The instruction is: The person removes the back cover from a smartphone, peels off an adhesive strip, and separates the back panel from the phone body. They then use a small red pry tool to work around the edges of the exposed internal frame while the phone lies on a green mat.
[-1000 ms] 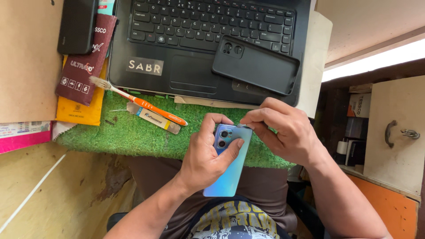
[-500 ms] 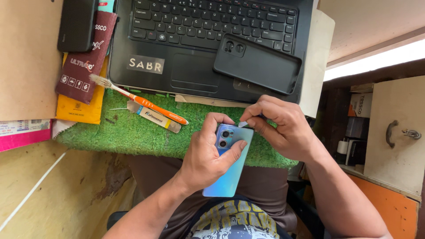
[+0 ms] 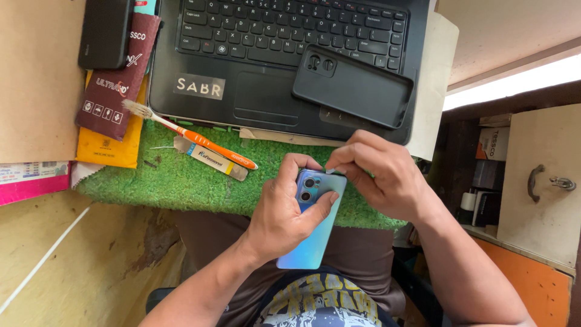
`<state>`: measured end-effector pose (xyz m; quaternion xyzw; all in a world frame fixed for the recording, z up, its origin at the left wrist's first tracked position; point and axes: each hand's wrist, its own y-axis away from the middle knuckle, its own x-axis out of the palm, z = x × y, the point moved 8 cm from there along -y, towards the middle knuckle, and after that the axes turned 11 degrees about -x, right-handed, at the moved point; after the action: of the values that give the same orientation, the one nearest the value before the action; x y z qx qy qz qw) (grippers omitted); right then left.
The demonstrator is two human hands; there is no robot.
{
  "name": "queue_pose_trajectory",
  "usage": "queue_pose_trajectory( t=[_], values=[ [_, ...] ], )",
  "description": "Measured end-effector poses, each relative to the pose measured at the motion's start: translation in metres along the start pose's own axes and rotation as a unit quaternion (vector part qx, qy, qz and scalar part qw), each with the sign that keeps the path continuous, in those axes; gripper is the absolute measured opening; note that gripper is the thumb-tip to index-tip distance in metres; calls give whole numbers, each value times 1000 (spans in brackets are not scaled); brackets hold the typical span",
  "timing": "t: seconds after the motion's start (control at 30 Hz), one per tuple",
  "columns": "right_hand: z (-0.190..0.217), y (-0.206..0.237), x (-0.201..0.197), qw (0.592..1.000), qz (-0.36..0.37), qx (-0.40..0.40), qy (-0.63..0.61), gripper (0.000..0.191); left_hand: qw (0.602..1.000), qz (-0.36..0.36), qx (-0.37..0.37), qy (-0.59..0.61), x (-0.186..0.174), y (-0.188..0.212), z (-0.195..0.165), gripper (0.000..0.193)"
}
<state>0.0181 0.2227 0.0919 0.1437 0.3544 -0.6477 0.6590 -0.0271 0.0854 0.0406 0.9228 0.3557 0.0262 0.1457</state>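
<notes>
Green turf mat (image 3: pixel 181 181), black laptop (image 3: pixel 266 66), yellowed worktop (image 3: pixel 78 254)

Bare green mat (image 3: pixel 181 181) below toothbrush (image 3: pixel 200 140)

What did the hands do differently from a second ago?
Very little changed. The left hand keeps gripping the blue phone back side up, thumb beside the cameras. The right hand stays pinched at the phone's top edge; its fingertips have only shifted slightly there. Nothing was picked up or let go. The toothbrush, black case and laptop stayed put.
</notes>
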Motion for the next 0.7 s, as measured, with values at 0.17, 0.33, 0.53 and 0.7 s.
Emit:
queue_pose_trajectory(
  t=[0.17, 0.33, 0.53, 0.7],
  values=[
    [4, 1, 2, 999, 3, -11, 35, 18, 1000, -6, -9, -5, -1, 0, 1, 44],
    [-9, 0, 4, 997, 2, 55, -49, 12, 1000, -4, -6, -9, 0, -1, 1, 43],
    [-11, 1, 6, 995, 11, 72, -67, 12, 1000, 0, -14, -18, 1, 0, 2, 43],
    [-5, 0, 7, 997, 14, 62, -37, 16, 1000, 4, 9, -22, 1, 0, 0, 44]
  ],
)
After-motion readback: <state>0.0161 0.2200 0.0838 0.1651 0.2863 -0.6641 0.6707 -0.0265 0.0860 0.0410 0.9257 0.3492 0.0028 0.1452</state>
